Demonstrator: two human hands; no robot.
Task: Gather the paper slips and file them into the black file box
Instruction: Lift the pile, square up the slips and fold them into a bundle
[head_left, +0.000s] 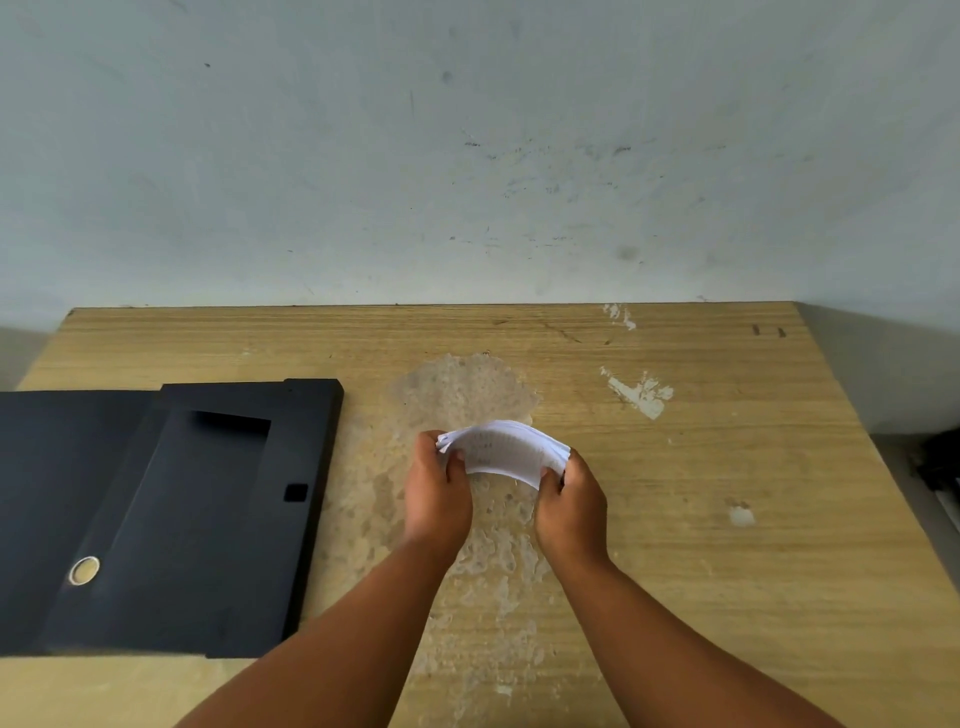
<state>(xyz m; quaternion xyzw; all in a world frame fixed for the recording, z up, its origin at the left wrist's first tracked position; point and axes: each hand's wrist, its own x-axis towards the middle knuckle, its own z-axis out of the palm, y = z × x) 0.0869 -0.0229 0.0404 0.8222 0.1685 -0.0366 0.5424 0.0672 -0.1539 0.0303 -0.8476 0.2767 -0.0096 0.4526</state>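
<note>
A stack of white paper slips (503, 448) with faint print is held above the middle of the wooden table (727, 519), bowed upward in an arch. My left hand (435, 491) grips its left end and my right hand (571, 501) grips its right end. The black file box (182, 519) lies open and flat on the table to the left of my hands, with a metal ring hole (84, 570) on its spine and a small square catch (295, 492) near its right edge.
A scuffed pale wall (467, 156) rises right behind the table's far edge. The tabletop has a worn, peeled patch (462, 389) under my hands and white scrapes (641, 393) to the right. A dark object (943, 462) sits beyond the table's right edge.
</note>
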